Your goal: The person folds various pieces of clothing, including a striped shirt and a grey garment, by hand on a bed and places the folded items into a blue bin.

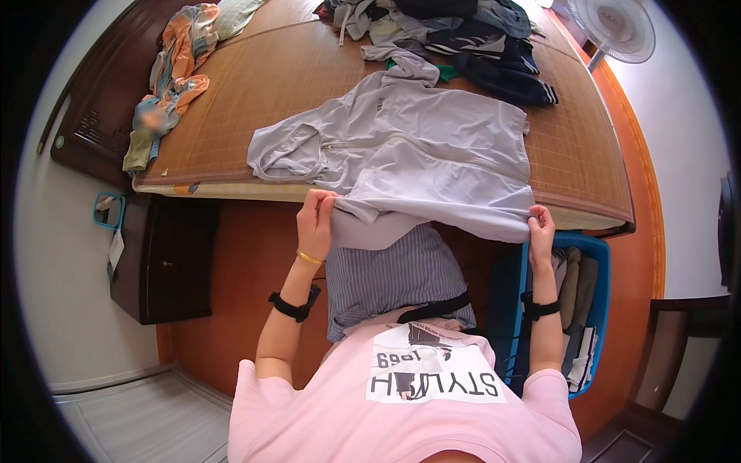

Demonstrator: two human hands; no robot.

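A light grey hooded jacket with a front zipper lies spread on the woven mat of the bed, its hood to the left and its hem to the right. My left hand pinches the near edge of the jacket below the hood. With my right hand I grip the near corner at the hem. Between the hands the near part of the fabric is drawn out over the bed's edge and hangs above my lap. One grey sleeve reaches away towards the heap of clothes.
Orange and grey patterned cloth lies along the headboard. A dark wooden bedside cabinet stands at the left. Beside my right arm is a blue plastic bin holding folded clothes. A fan stands at the far right.
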